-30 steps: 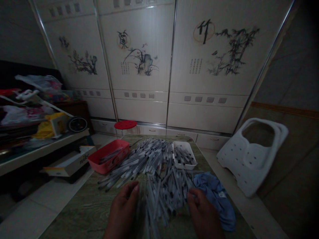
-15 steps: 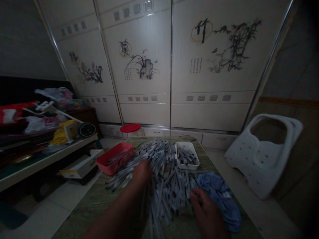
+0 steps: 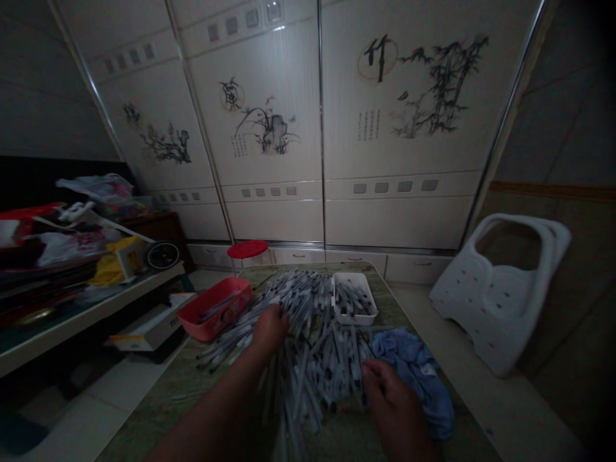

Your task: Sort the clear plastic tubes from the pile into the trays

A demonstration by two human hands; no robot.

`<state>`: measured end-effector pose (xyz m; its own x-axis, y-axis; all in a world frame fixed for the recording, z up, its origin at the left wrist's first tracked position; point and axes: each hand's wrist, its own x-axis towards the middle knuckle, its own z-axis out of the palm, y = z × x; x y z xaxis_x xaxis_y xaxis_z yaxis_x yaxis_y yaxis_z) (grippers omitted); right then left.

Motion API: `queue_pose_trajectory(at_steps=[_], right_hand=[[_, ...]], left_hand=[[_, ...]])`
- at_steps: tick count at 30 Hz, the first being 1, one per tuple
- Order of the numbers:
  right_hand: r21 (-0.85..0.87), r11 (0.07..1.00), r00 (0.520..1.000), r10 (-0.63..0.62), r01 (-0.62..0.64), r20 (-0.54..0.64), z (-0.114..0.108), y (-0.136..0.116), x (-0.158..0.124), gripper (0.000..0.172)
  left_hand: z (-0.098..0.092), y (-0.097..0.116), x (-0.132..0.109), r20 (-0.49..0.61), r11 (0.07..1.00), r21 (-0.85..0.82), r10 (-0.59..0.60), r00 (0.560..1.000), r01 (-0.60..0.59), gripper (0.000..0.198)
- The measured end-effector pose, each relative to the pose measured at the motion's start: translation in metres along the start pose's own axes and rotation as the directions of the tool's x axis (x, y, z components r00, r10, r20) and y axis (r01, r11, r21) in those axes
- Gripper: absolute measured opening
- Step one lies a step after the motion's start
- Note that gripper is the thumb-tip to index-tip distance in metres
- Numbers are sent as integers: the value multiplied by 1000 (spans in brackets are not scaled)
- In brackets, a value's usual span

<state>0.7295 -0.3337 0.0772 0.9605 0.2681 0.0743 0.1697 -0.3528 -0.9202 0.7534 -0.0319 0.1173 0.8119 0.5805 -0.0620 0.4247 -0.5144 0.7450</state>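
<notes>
A large pile of pens [image 3: 303, 295] with clear barrels and dark tips covers the middle of the green table [image 3: 178, 398]. My left hand [image 3: 270, 330] is closed over the left part of the pile; what its fingers hold is too dark to make out. On the right, my right hand [image 3: 392, 398] has its thumb and fingers pinched together at the pile's edge, beside a blue cloth [image 3: 418, 378]. Whatever lies in that pinch is too small to name. A red basket [image 3: 192, 324] and a white basket [image 3: 355, 319] both contain pens.
Behind the table are a red round stool [image 3: 248, 249] and a white cupboard [image 3: 274, 218]. A white plastic folded stool or seat [image 3: 495, 308] leans at the right. At the left stands a shelf [image 3: 96, 308] loaded with bags and a wheeled item, with a box below.
The whole view has shifted slightly, so most things appear farther left. My left hand has turned a little, with its fingertips now showing more clearly. My right hand stays pinched near the cloth.
</notes>
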Motion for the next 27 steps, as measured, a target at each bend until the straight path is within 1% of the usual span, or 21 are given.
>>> queue_pose_trajectory(at_steps=[3, 6, 8, 9, 11, 12, 13, 14, 16, 18, 20, 21, 22, 23, 25, 26, 27], right_hand=[[114, 993, 1000, 4, -4, 7, 8, -8, -5, 44], [295, 953, 997, 48, -66, 66, 26, -20, -16, 50], [384, 910, 983, 104, -154, 149, 38, -27, -23, 60], [411, 887, 969, 132, -210, 211, 43, -30, -27, 64], [453, 835, 928, 169, -313, 331, 49, -34, -31, 70], [471, 811, 913, 178, -348, 368, 51, -36, -33, 71], [489, 793, 905, 179, -365, 385, 52, -37, -34, 72], [509, 780, 908, 175, -363, 380, 54, -37, -34, 72], [525, 793, 932, 143, -309, 333, 57, -37, -35, 72], [455, 873, 966, 64, -177, 251, 60, -36, -37, 69], [293, 956, 989, -64, 22, 135, 64, -34, -39, 65], [204, 973, 988, -130, 111, 82, 65, -32, -40, 62], [134, 976, 983, -180, 172, 43, 67, -31, -41, 59], [88, 975, 978, -207, 204, 24, 68, -30, -42, 56], [80, 978, 980, -195, 191, 37, 70, -30, -44, 57], [120, 981, 984, -160, 151, 71, 71, -31, -44, 60], [185, 979, 987, -107, 84, 123, 72, -33, -45, 64]], left_hand=[[-5, 9, -33, 52, 965, -260, -10, 999, 23, 36], [-5, 18, -81, 146, 851, -522, 30, 989, 51, 29], [-2, 23, -112, 198, 752, -653, 50, 979, 93, 32], [0, 24, -126, 220, 704, -700, 58, 974, 116, 36], [4, 25, -146, 248, 626, -764, 63, 967, 155, 39], [5, 25, -153, 257, 599, -782, 63, 964, 169, 39], [7, 23, -158, 263, 569, -801, 59, 963, 184, 38], [9, 21, -161, 264, 535, -822, 57, 963, 194, 38], [12, 14, -164, 246, 458, -867, 53, 968, 195, 37], [17, 6, -164, 215, 401, -899, 48, 975, 178, 36], [22, -1, -164, 192, 382, -909, 32, 981, 165, 36], [25, -3, -164, 188, 377, -911, 18, 982, 168, 36], [27, -6, -164, 189, 370, -912, 4, 982, 175, 38], [29, -7, -163, 194, 361, -914, -8, 981, 184, 40], [27, -9, -163, 203, 339, -920, -17, 979, 197, 41], [25, -8, -162, 211, 323, -924, -12, 978, 203, 39], [21, -8, -162, 218, 306, -929, -2, 976, 208, 37]])
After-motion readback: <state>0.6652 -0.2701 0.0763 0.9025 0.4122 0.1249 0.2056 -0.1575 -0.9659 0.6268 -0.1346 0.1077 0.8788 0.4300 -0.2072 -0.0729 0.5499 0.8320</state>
